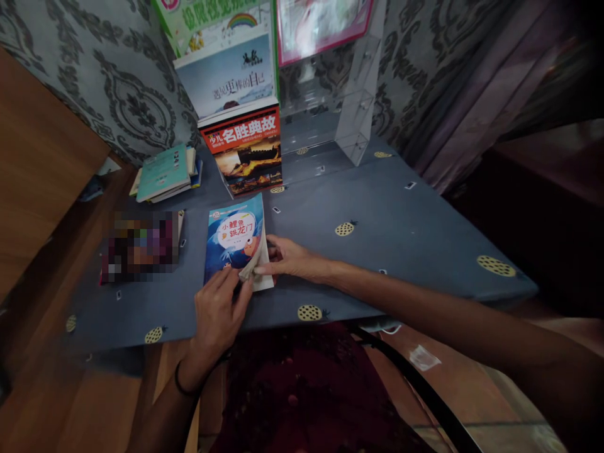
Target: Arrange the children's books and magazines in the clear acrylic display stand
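Item 1, book (229, 242): blue cover, flat near the tabletop's (406, 229) front edge, left of centre, lower right corner curled up. Item 2, my left hand (217, 311): palm down, forearm angled up from below, thumb and forefinger clamped on that corner. Item 3, my right hand (295, 259): forearm slanting in across the front edge, wrist nearly straight, fingers bent at the book's right side, thumb against the raised pages; I cannot tell whether they grip.

I see a rack (359, 116) with the table (387, 233) beneath it, patterned cloth (415, 56) behind it and a book stack (164, 173) left of it.
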The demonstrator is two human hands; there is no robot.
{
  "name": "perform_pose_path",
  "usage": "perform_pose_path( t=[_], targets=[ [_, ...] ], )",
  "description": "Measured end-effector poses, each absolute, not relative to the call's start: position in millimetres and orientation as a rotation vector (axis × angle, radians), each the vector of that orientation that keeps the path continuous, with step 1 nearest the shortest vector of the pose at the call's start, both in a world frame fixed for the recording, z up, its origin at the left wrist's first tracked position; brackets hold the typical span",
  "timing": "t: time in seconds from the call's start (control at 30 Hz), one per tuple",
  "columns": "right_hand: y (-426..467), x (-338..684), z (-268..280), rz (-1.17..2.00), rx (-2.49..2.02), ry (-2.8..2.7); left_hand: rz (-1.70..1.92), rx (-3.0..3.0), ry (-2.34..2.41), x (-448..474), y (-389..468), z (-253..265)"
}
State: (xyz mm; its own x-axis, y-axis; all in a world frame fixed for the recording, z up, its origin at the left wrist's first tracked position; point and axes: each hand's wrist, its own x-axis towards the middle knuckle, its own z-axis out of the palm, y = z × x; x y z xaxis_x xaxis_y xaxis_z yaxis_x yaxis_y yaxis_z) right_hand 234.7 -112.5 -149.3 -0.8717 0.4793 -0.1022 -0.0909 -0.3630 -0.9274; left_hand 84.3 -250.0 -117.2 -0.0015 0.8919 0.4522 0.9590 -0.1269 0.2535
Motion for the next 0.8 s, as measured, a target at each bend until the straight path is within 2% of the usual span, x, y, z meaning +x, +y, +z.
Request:
perform_pose_path(
  t=[0.53, 0.8],
  targets=[
    [-115.8, 232.6, -149.6, 2.257, -0.543, -1.512, -1.919, -1.822, -2.629, 89.4, -242.9, -119.9],
    [-117.2, 235.3, -148.4, 2.255, -0.540, -1.512, -2.160, -1.893, -2.953, 79.3, -228.8, -117.1]
  ],
)
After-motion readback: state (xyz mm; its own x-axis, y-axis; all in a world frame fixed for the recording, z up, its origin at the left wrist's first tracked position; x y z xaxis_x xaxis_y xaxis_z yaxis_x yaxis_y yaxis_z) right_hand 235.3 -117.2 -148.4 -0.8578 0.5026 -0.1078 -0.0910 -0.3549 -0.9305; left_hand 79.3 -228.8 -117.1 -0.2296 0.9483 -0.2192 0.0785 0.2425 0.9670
